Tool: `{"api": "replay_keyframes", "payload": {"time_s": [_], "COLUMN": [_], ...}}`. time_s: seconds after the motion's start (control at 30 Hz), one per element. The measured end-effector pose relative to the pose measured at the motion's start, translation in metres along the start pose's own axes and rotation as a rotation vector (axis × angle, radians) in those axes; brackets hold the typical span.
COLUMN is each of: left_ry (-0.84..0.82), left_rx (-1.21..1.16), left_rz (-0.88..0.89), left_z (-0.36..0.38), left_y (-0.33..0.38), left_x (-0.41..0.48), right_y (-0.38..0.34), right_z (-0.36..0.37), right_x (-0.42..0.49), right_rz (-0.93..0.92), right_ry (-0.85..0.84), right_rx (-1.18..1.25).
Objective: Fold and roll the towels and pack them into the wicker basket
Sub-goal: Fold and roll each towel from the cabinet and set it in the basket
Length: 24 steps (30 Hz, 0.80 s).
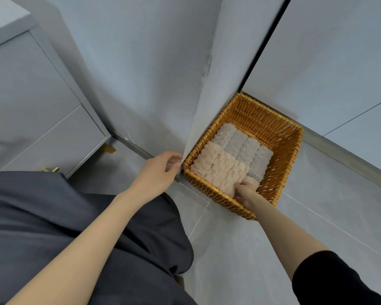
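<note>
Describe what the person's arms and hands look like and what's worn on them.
The left hand and right hand are bare: no gloves, rings or watch show. The right arm has a black sleeve ending near the elbow; the left forearm shows no sleeve in frame.

Black sleeve (330, 278), right upper arm; left hand (156, 170), right hand (244, 192) bare; loose creased dark grey garment (42, 216).
</note>
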<state>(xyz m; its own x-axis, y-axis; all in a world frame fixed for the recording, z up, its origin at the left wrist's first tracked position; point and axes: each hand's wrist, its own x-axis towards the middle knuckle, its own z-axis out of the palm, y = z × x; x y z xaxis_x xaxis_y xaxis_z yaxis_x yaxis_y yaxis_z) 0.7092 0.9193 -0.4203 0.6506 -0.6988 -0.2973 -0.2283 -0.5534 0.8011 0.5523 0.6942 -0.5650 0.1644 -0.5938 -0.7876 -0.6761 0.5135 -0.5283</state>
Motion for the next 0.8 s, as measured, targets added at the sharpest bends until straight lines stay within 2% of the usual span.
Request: {"api": "replay_keyframes", "payload": {"time_s": [0.07,0.13,0.2,0.23,0.37,0.5,0.63,0.8], "left_ry": [-0.003,-0.002,0.002,0.003,0.001,-0.002,0.016,0.027], "left_rx": [0.000,0.000,-0.005,-0.009,-0.005,0.006,-0.002,-0.023], "left_rz": [0.001,0.002,0.001,0.001,0.007,0.015,0.014,0.007], "left_z": [0.000,-0.001,-0.001,-0.002,-0.001,-0.001,-0.001,-0.005], "left_y": [0.000,0.000,0.000,0.000,0.000,-0.001,0.001,0.000], "left_x": [0.000,0.000,-0.001,0.000,0.000,0.001,0.003,-0.003], "right_y": [0.002,0.005,0.004,0.003,0.000,0.000,-0.004,-0.017], "right_z": [-0.002,-0.002,0.002,0.005,0.010,0.010,0.010,0.004], "right_x": [0.001,-0.002,-0.006,-0.006,-0.004,-0.002,-0.005,-0.026], "right_rz": [-0.137,-0.361,-0.536,-0.567,-0.503,-0.476,-0.482,-0.573], "right_ry": [0.174,0.337,0.354,0.318,0.137,0.055,0.047,0.160], "right_rx": [-0.240,-0.414,-0.587,-0.662,-0.754,-0.741,-0.780,-0.710]}}
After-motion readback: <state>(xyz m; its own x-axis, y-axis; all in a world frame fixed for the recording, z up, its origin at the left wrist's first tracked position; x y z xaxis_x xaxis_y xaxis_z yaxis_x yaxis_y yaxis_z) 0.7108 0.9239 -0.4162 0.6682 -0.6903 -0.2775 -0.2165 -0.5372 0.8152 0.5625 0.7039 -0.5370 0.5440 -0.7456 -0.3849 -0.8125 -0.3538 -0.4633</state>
